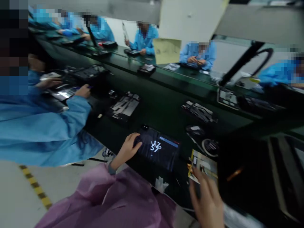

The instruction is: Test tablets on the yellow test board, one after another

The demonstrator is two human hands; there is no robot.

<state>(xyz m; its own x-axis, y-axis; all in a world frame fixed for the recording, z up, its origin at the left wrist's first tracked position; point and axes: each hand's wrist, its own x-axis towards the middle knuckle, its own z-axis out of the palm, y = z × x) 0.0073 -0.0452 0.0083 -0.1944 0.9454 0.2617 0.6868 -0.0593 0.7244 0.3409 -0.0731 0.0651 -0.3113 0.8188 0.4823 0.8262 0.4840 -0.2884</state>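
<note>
Left hand (128, 148): fingers grasp the left edge of the tablet (165, 156) (screen lit, digits showing) at the bench (159, 109) front. Right hand (207, 194): over the yellow-edged card (206, 163); grasp cannot be determined.

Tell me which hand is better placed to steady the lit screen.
Probably the left hand: it is beside the lit screen, while the right hand is over by the yellow-edged sheet.

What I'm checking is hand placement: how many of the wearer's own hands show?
2: the left hand at the lit tablet, the right hand at the blurred yellow-edged card.
</note>
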